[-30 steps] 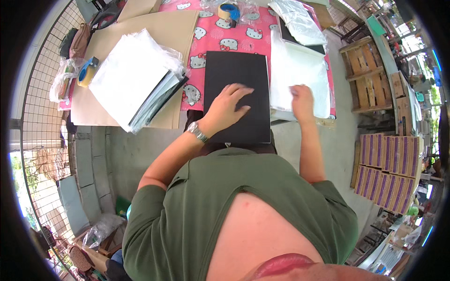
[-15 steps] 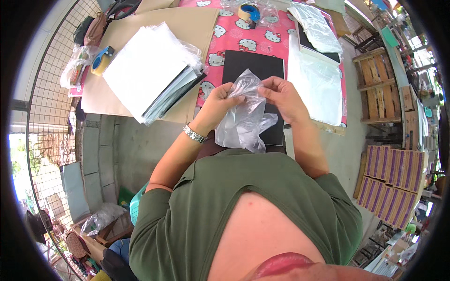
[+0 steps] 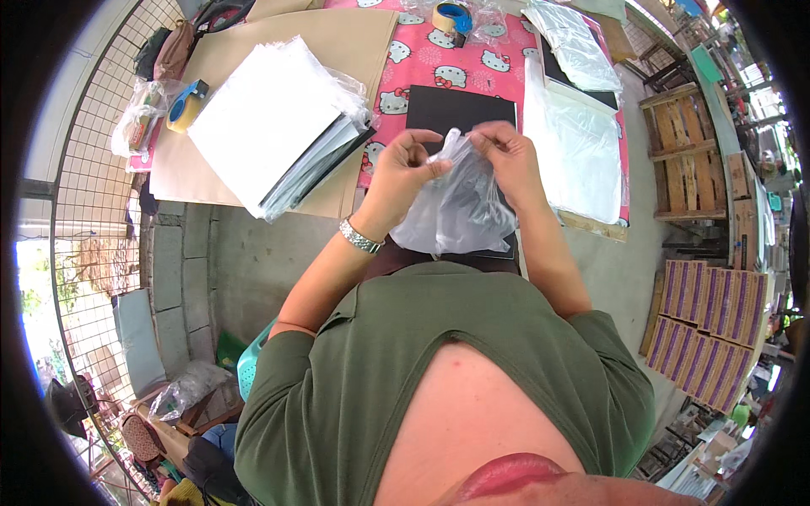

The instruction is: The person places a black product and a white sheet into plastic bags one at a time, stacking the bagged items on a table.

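Head view: a clear plastic bag (image 3: 456, 207) hangs between both hands, its top edge pinched by the left hand (image 3: 403, 169) and the right hand (image 3: 504, 156), fingers closed narrowly on the film. Just behind and beneath it a black sheet (image 3: 447, 110) lies flat on the pink-covered surface (image 3: 439, 67). The bag looks empty. Left of the hands sits a stack of white sheets (image 3: 270, 122); to the right lie more clear bags (image 3: 578, 143).
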`<action>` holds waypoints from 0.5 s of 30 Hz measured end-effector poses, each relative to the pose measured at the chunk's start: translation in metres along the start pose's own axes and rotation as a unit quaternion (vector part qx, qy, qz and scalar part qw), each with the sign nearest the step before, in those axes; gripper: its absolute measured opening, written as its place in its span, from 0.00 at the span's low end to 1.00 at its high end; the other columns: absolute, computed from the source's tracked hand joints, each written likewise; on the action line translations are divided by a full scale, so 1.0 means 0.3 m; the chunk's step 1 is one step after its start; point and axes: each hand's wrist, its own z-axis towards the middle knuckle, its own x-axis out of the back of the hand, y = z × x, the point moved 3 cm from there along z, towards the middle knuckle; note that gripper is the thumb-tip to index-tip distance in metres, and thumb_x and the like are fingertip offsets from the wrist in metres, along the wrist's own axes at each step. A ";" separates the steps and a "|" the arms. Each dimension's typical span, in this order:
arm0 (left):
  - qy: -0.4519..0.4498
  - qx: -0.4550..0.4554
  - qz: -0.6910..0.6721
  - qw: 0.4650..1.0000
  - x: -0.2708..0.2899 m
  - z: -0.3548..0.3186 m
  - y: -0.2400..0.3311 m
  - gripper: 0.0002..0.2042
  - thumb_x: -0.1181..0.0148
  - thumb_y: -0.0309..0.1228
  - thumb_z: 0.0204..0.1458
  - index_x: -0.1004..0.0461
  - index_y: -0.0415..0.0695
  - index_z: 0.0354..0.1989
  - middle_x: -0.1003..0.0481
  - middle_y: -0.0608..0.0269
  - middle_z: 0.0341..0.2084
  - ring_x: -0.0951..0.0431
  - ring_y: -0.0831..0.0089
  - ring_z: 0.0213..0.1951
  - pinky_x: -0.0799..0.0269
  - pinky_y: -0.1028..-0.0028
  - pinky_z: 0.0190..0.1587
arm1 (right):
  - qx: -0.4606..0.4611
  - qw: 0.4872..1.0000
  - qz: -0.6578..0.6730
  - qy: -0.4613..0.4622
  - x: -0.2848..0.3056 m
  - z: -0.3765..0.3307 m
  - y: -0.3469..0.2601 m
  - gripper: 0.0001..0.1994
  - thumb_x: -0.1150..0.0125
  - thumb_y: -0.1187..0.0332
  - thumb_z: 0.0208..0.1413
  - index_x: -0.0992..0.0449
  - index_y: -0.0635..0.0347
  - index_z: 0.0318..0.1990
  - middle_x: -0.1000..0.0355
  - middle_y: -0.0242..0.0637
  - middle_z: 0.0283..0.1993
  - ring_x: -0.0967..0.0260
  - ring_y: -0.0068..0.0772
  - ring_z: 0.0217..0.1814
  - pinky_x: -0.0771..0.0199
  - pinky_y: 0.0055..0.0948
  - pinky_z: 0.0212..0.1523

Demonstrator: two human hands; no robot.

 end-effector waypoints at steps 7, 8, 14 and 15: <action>-0.046 0.082 -0.268 0.959 0.069 0.001 -0.082 0.05 0.48 0.29 0.54 0.31 0.41 0.34 0.27 0.67 0.27 0.28 0.76 0.27 0.33 0.80 0.33 | -0.145 0.966 0.204 -0.069 -0.057 -0.067 0.029 0.08 0.45 0.68 0.55 0.28 0.59 0.25 0.30 0.32 0.25 0.35 0.17 0.28 0.37 0.15 0.33; -0.036 0.069 -0.328 0.942 0.075 0.006 -0.053 0.05 0.49 0.30 0.55 0.31 0.42 0.33 0.27 0.66 0.27 0.27 0.74 0.27 0.32 0.79 0.33 | -0.151 0.957 0.203 -0.144 -0.058 -0.082 0.036 0.09 0.44 0.69 0.54 0.29 0.59 0.22 0.30 0.32 0.24 0.35 0.18 0.28 0.36 0.17 0.34; -0.063 0.192 -0.130 0.971 0.179 -0.006 -0.002 0.10 0.52 0.39 0.58 0.31 0.46 0.32 0.27 0.65 0.30 0.26 0.74 0.33 0.31 0.70 0.41 | 0.128 0.807 0.166 -0.552 0.060 -0.102 -0.048 0.08 0.41 0.71 0.49 0.24 0.66 0.34 0.25 0.43 0.35 0.28 0.32 0.37 0.31 0.29 0.42; -0.114 0.193 -0.007 0.975 0.163 -0.033 -0.014 0.11 0.52 0.40 0.57 0.31 0.45 0.35 0.27 0.63 0.31 0.25 0.72 0.33 0.30 0.69 0.40 | 0.041 0.854 0.305 -0.420 0.124 -0.073 -0.057 0.09 0.41 0.69 0.50 0.25 0.66 0.37 0.25 0.43 0.34 0.28 0.33 0.36 0.30 0.30 0.41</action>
